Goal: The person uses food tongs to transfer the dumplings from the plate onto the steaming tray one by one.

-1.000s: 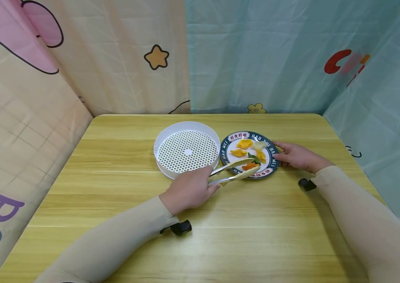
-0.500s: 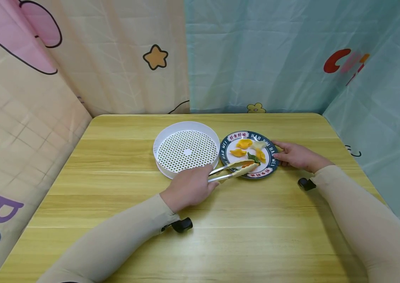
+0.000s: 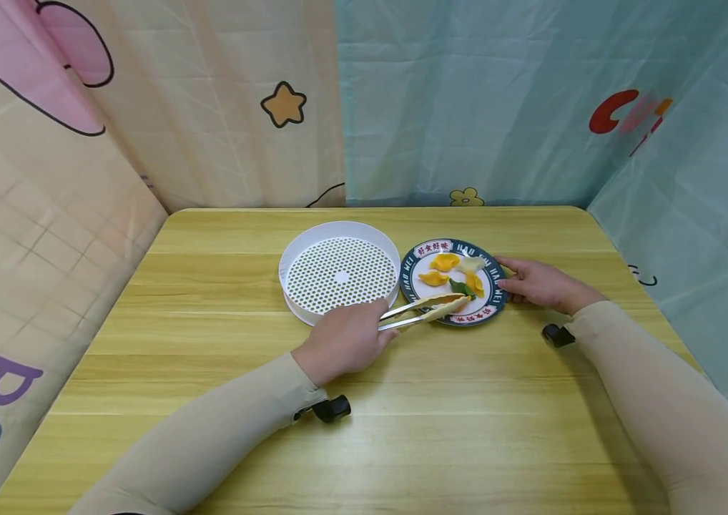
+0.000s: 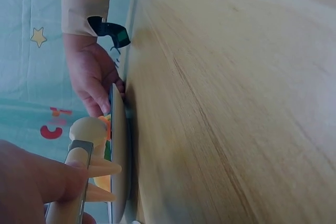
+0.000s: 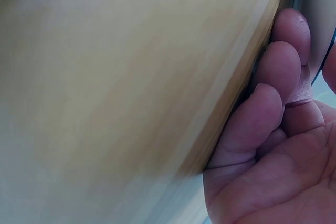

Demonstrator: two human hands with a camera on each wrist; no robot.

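Note:
My left hand point(image 3: 346, 340) grips metal tongs point(image 3: 428, 310) with pale tips, reaching over the front of a blue-rimmed plate point(image 3: 425, 249). Between those tips sits an orange dumpling, mostly covered by them. Just behind lies a green dumpling point(image 3: 463, 289). Several yellow dumplings point(image 3: 445, 262) and a whitish one point(image 3: 470, 264) lie further back on the plate. My right hand point(image 3: 547, 285) holds the plate's right rim, thumb on top. In the right wrist view, its curled fingers point(image 5: 278, 72) are at the plate's edge, close to the tabletop.
A round white steamer tray point(image 3: 302, 239) with a perforated bottom stands to the left of the plate, close beside it. Both are on a wooden table point(image 3: 467, 429). Printed curtains point(image 3: 467, 107) hang behind the table and at its sides.
The tongs have closed around the orange dumpling, whose visible part has shrunk between the tips. My right hand and the plate stay where they were.

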